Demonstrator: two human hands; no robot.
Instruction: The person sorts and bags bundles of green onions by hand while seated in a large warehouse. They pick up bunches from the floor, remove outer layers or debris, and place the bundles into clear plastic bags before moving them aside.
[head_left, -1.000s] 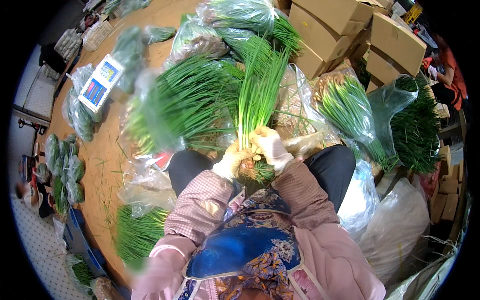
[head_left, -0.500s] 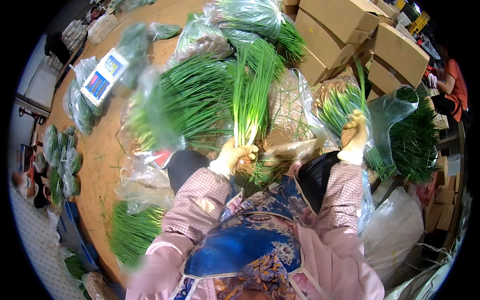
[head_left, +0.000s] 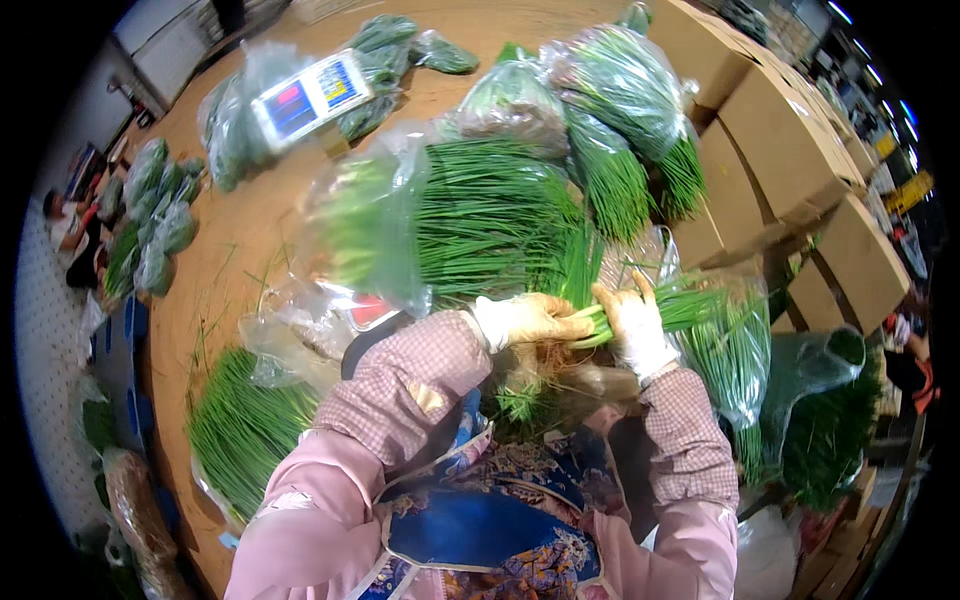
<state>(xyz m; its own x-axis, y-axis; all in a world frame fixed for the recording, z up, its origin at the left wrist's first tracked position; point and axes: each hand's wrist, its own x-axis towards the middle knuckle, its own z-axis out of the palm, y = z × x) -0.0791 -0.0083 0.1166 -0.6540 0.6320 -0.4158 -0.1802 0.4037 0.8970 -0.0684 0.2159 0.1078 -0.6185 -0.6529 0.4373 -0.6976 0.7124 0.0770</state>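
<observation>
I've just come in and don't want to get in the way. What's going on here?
Someone is handling green onions: the left hand holds them near their root end, while the right hand is at the stalks beside it, its grip hard to judge. A larger bundle lies ahead, partly in a clear bag. Cardboard boxes stand ahead to the right.

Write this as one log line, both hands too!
Left cream-gloved hand: gripping green-leaved onion bunch | Right cream-gloved hand: at slim green stalks pointing right | Brown cardboard boxes: upper right
</observation>
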